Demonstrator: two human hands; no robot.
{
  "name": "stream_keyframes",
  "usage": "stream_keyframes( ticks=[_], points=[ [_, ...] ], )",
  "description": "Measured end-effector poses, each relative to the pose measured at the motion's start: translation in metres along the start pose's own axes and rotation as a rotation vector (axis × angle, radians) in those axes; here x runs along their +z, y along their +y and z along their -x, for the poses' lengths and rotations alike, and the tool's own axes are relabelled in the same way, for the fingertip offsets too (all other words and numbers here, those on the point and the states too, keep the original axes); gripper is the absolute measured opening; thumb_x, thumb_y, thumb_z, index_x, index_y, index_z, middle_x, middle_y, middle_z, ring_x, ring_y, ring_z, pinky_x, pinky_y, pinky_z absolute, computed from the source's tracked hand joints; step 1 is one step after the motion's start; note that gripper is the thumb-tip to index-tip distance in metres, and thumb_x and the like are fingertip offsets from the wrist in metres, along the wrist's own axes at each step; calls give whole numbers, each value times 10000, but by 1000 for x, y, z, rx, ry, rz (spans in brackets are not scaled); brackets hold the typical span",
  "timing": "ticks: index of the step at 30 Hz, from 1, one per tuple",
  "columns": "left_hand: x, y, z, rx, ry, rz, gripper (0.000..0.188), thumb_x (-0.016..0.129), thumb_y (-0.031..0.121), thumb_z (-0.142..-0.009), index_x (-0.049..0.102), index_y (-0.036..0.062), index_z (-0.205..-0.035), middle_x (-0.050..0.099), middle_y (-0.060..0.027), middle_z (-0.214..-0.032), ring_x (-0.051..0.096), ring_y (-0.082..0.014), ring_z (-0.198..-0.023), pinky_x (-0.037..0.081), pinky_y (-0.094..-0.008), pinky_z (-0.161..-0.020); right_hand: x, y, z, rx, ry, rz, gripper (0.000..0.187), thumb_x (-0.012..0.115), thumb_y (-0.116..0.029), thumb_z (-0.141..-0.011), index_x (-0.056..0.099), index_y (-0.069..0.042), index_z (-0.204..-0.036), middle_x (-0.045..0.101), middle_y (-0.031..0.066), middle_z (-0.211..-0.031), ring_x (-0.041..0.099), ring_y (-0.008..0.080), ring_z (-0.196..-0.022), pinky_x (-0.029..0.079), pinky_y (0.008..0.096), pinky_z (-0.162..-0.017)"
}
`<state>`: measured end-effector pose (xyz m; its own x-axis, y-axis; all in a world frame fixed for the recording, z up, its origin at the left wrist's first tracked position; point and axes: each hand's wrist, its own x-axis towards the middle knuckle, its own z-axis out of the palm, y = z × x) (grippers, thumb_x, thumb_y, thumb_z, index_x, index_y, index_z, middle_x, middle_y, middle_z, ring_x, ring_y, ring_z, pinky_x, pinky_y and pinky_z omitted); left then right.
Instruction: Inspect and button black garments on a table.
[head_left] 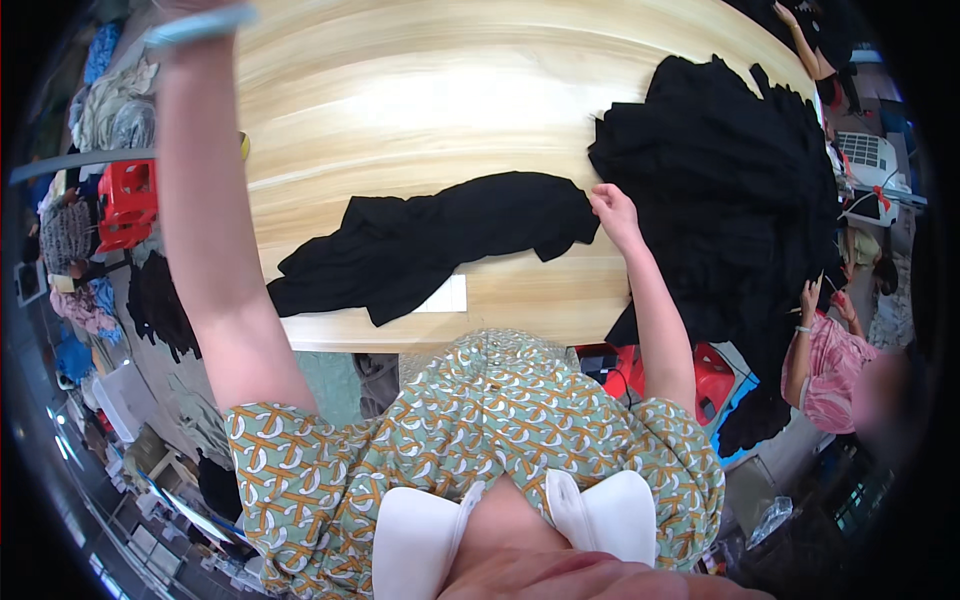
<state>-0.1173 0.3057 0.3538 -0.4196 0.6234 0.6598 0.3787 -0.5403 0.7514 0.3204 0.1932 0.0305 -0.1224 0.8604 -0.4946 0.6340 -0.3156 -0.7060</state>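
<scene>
A long, narrow black garment [450,235] lies across the wooden table in front of me, loosely folded, with a wider flared end to the left. At its right end, my right hand [614,212] has its fingers bent together at the cloth's edge. My left arm reaches far forward along the table's left side. A light blue band circles that wrist, and my left hand [190,6] is blurred and mostly cut off by the upper edge, so its fingers cannot be made out. Under the garment's lower edge shows a white rectangular piece [445,295].
A large heap of black clothes [725,200] covers the table's right side and hangs over its edge. A person in a pink top [835,370] works at the right; another person's arm [808,45] shows at upper right. Red plastic stools [127,205] stand left.
</scene>
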Motion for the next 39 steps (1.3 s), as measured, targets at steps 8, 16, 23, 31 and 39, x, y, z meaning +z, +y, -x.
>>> stream_keyframes(
  ticks=[8, 16, 23, 31, 39],
  points=[
    [-30, -92, 379, -518, -984, -845, 640, 707, 327, -669, 434, 19, -1160, 363, -257, -1217, 381, -390, -1124, 339, -430, -931, 48, 29, 12, 76, 273, 696, 438, 651, -134, -675, 496, -40, -1073, 536, 177, -1051, 484, 323, -1041, 430, 366, -811],
    [-53, -98, 415, -557, -1013, -1144, 594, 695, 158, -642, 425, 74, -1164, 335, -177, -1264, 290, -317, -1212, 284, -449, -964, -26, -94, 27, -320, 115, -541, 109, 564, 0, -794, 574, -1, -902, 552, -35, -785, 490, 33, -723, 407, 169, -660],
    [-110, -72, 335, -493, -197, -657, 197, 486, -9, -691, 483, 37, -882, 538, -164, -742, 553, -314, -680, 447, -365, -615, -60, -134, 58, -550, 281, -502, 89, 552, 11, -810, 564, 6, -898, 551, -26, -804, 495, 42, -750, 403, 168, -697],
    [-140, 15, 342, -199, -589, -813, 516, 526, -58, -547, 517, 67, -1048, 505, -142, -899, 529, -321, -808, 467, -376, -670, -34, -49, 54, -484, 193, -32, 126, 601, 0, -737, 568, 8, -858, 554, 60, -759, 513, 120, -677, 412, 222, -634],
    [-152, -9, 478, -801, -1550, -707, 141, 586, 139, -725, 503, 37, -775, 530, -165, -768, 553, -342, -711, 451, -417, -641, 19, 36, 54, -202, -210, 626, 98, 574, -96, -715, 600, -30, -784, 604, 161, -762, 580, 323, -745, 458, 388, -680]
  ],
)
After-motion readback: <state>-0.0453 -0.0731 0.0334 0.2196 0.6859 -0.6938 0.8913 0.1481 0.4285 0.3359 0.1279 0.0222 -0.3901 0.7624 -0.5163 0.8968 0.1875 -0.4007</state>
